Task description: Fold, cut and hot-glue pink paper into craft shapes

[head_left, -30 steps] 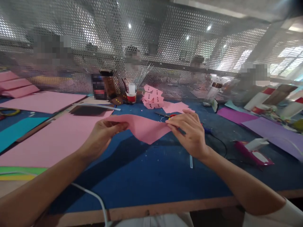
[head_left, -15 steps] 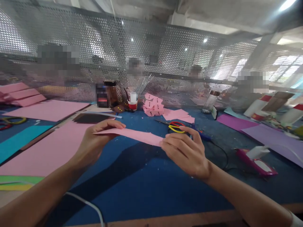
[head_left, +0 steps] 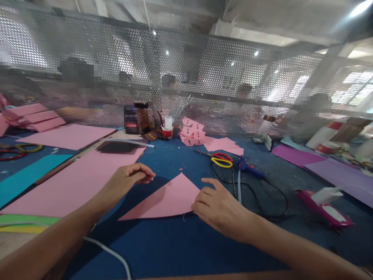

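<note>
A pink paper folded into a triangle (head_left: 169,200) lies flat on the blue table top (head_left: 180,245). My right hand (head_left: 217,208) rests at the triangle's right corner, its fingertips on the paper's edge and its index finger stretched out. My left hand (head_left: 126,181) hovers just left of the triangle with its fingers loosely curled, holding nothing and not touching the paper.
Large pink sheets (head_left: 75,179) lie to the left, with a teal sheet (head_left: 26,177) beside them. Scissors with red and yellow handles (head_left: 221,159), a blue glue gun (head_left: 247,168) with its black cord, a stack of dotted pink pieces (head_left: 192,132) and jars stand behind. Purple sheets (head_left: 335,169) lie on the right. People sit beyond the perforated metal screen.
The pink paper was held up in the air between both hands. Now it lies flat on the table as a triangle; my left hand has let go and my right hand has lowered onto it.
</note>
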A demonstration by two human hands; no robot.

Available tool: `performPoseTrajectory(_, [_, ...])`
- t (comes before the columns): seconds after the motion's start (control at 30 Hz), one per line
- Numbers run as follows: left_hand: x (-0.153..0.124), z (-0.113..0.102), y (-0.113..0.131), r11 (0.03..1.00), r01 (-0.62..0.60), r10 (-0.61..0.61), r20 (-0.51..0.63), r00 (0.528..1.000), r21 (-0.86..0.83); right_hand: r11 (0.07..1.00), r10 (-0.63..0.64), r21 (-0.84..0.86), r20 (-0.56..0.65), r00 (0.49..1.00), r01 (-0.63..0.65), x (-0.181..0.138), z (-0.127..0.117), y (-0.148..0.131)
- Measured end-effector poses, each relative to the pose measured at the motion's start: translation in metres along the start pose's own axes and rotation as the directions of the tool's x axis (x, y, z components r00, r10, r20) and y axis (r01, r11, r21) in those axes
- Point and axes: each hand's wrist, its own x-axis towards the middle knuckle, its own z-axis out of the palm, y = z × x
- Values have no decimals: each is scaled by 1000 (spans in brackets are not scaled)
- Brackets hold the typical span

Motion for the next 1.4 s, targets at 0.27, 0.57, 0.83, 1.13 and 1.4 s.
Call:
performPoseTrajectory(0.27, [30,24,25,729,-398,325,231,917,557,989,-45,144,14,999,43,2,-5,-13])
performPoseTrajectory(0.57, [75,68,10,496,-635,383,507,772,592,987,-65,152,22,998,61,-1,2,-14])
performPoseTrajectory(0.83, [76,74,12,542,-607,374,480,793,581,988,-79,133,24,997,75,0,3,-14])
performPoseTrajectory(1.13, [91,57,14,873,-333,260,238,936,357,989,-93,117,59,994,85,1,2,-13])
performPoseTrajectory(1.4, [108,46,4,924,-247,203,172,964,293,989,-81,130,62,995,72,1,2,-14])
